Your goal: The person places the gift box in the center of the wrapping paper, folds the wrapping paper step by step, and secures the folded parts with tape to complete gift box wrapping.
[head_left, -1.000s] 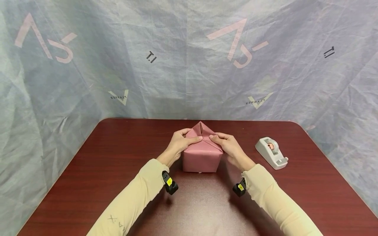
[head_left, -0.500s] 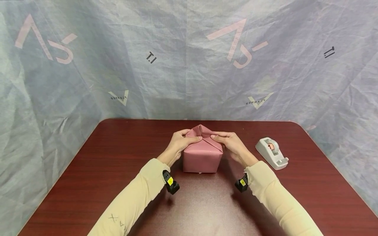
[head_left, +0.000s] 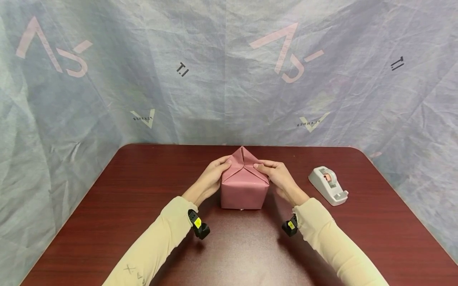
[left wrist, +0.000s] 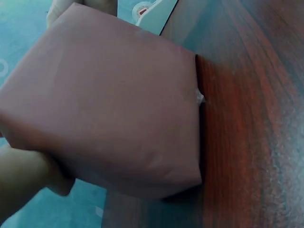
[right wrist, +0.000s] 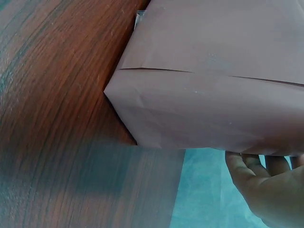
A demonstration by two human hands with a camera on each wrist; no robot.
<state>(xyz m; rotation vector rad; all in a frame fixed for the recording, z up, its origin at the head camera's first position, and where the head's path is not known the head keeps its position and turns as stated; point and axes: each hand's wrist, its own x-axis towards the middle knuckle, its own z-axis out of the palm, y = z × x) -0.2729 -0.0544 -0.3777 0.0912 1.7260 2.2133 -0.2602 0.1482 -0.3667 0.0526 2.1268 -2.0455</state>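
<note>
A box wrapped in pink paper (head_left: 245, 195) stands on the table, its upper paper folded into a pointed peak with creased flaps meeting at the middle. My left hand (head_left: 211, 176) grips its upper left side, thumb on the flap's left edge. On the opposite side my right hand (head_left: 280, 178) holds the paper, thumb on top near the right flap. Bent fingers of the right hand (right wrist: 270, 183) show along the box's edge in the right wrist view. The left wrist view has the box's plain pink face (left wrist: 109, 99) covering much of the left hand (left wrist: 28, 175).
A white tape dispenser (head_left: 328, 185) with a roll in it stands right of the box. The reddish-brown wooden table (head_left: 125, 206) has rounded far corners. A grey printed cloth (head_left: 200, 95) hangs behind it. A small clear bit of tape (left wrist: 200, 97) sticks out at the box's lower edge.
My left thumb has drawn back from the middle seam to the left edge of the paper. The peak dipped half a second ago and now stands higher. The right hand has shifted slightly left.
</note>
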